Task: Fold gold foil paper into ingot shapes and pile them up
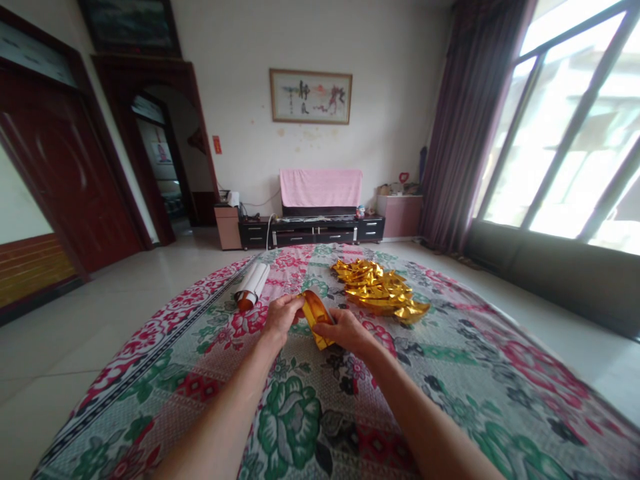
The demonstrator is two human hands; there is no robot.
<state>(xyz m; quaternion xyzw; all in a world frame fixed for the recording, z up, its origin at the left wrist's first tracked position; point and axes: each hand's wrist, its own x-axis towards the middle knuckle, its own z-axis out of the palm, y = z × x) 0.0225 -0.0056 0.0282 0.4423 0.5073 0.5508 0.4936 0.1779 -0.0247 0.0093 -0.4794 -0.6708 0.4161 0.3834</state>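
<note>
A: Hands?
B: Left hand (285,315) pinches the gold foil strip (313,309) at its upper left; right hand (347,329) grips its right side, thumb on top.
A: Strip location?
B: Above floral cloth (290,420), between white roll (256,280) and gold foil pile (377,293). Looks part-folded, too blurry to be sure.

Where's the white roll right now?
In the head view, the white roll lies on the floral cloth, left of centre, just beyond the left hand.
</note>
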